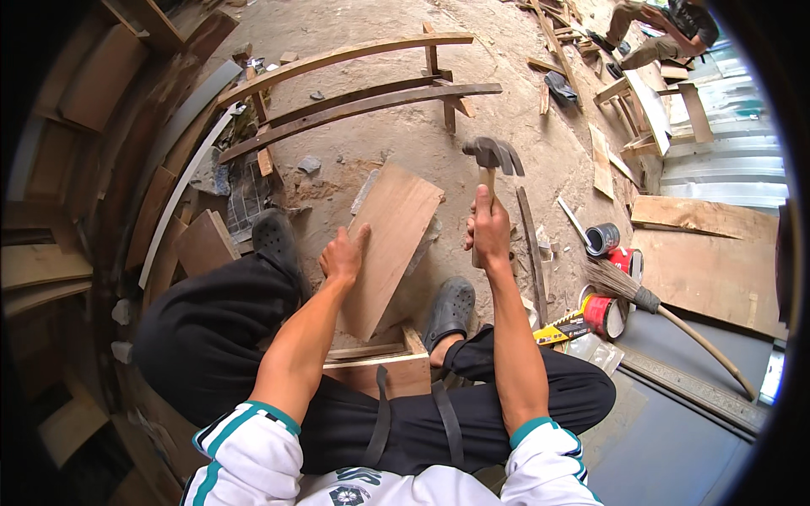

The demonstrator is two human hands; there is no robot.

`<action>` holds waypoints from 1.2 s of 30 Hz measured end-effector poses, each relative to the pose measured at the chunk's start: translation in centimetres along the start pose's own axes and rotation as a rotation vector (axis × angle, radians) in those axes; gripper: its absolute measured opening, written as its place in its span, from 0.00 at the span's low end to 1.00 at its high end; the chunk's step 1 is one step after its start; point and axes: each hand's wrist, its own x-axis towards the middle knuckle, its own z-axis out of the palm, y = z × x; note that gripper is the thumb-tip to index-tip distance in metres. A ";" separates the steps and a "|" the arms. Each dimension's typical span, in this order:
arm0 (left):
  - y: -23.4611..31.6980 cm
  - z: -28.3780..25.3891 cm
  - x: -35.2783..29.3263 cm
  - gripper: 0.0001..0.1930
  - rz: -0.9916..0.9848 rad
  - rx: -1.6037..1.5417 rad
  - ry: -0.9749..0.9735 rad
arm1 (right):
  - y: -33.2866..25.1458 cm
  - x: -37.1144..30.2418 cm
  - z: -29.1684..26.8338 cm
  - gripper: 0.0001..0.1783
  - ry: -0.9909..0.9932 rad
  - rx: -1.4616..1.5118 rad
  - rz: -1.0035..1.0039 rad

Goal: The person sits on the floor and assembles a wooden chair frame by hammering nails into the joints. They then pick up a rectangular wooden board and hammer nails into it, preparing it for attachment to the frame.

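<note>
My right hand (489,228) is closed round the wooden handle of a claw hammer (488,174), its dark metal head raised above the ground at the centre. Left of it, my left hand (344,255) grips the left edge of a flat wooden board (395,228), thumb on its upper face. The board is tilted, its lower end close to a wooden box frame (388,371) between my legs. Whether the board touches the frame I cannot tell. My feet in dark clogs (451,308) are on either side of the board.
Ahead lies a frame of long timber strips (363,103). On the right are a broom (675,325), paint cans (602,239), a yellow handsaw (564,329) and a plywood sheet (709,274). Stacked boards (93,84) line the left. Another person (662,34) sits at the far right.
</note>
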 end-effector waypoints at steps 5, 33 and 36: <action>-0.1 0.2 0.4 0.37 0.017 -0.014 -0.022 | 6.8 -0.3 1.0 0.32 0.056 0.505 0.362; 0.2 -0.1 0.0 0.39 0.022 0.040 0.013 | 9.0 -0.5 3.2 0.33 -0.027 0.508 0.439; 0.5 -0.3 0.1 0.39 0.010 0.056 -0.016 | 8.5 -0.8 3.5 0.33 0.039 0.509 0.395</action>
